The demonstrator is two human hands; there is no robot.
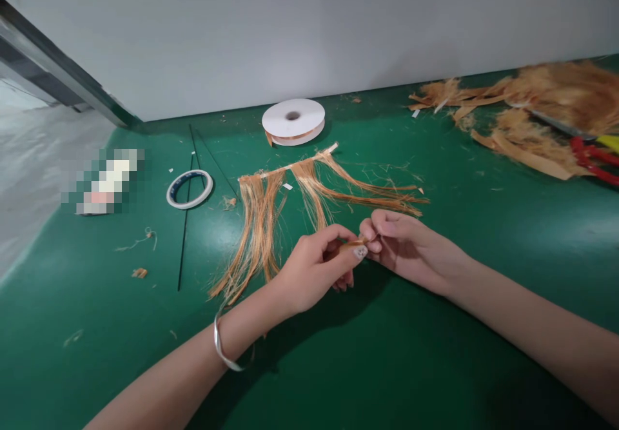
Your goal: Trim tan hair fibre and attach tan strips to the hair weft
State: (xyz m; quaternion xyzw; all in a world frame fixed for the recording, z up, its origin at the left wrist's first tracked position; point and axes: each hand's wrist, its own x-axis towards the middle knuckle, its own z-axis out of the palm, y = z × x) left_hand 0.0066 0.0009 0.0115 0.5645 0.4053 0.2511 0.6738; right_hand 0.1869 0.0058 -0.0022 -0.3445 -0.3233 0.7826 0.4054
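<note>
In the middle of the head view, my left hand pinches a short piece of orange ribbon between thumb and fingers. My right hand is closed at the ribbon's other end, its fingertips meeting those of my left hand; what lies inside them is mostly hidden. Just beyond my hands is a strip of double-sided tape with bunches of frayed orange ribbon threads hanging from it. My left forearm partly covers the nearest threads.
A white spool of orange ribbon lies by the wall. Left of it are a tape roll and a thin black rod. Red-handled scissors rest among frayed ribbon scraps at right. A blurred-out object sits near the left edge.
</note>
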